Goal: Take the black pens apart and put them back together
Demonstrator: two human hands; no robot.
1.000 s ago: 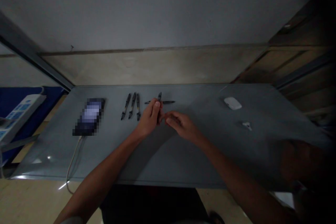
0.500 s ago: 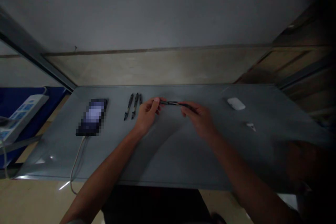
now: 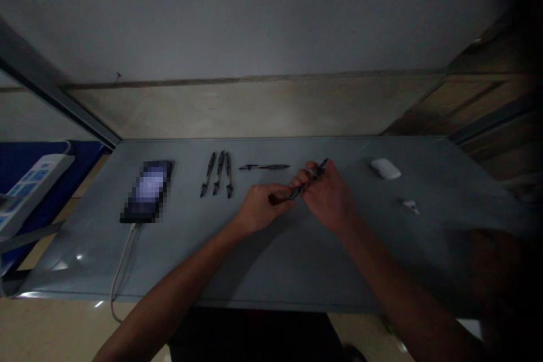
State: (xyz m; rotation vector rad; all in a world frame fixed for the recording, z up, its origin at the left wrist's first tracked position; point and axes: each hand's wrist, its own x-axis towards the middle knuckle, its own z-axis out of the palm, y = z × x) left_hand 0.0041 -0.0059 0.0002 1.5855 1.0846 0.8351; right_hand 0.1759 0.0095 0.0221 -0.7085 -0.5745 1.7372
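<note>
My left hand (image 3: 263, 207) pinches the lower end of a dark pen (image 3: 309, 180). My right hand (image 3: 328, 197), its fingers curled, grips the same pen nearer its upper end. The pen slants up to the right above the table, partly covered by fingers. Just beyond my left hand, another pen (image 3: 265, 167) lies crosswise on the grey table. Further left, three similar pens lie side by side: a left one (image 3: 207, 174), a middle one (image 3: 219, 172) and a right one (image 3: 229, 174).
A phone (image 3: 148, 189) with a white cable (image 3: 121, 274) lies on the left of the table (image 3: 280, 271). To the right are a white earbud case (image 3: 386, 168) and a small white earbud (image 3: 410, 206). A white power strip (image 3: 36, 186) sits beyond the left edge.
Both hands have left the crosswise pen, which now lies uncovered. They have come together nearer to me around another pen, tilting it. The rightmost of the three pens is fully visible now.
</note>
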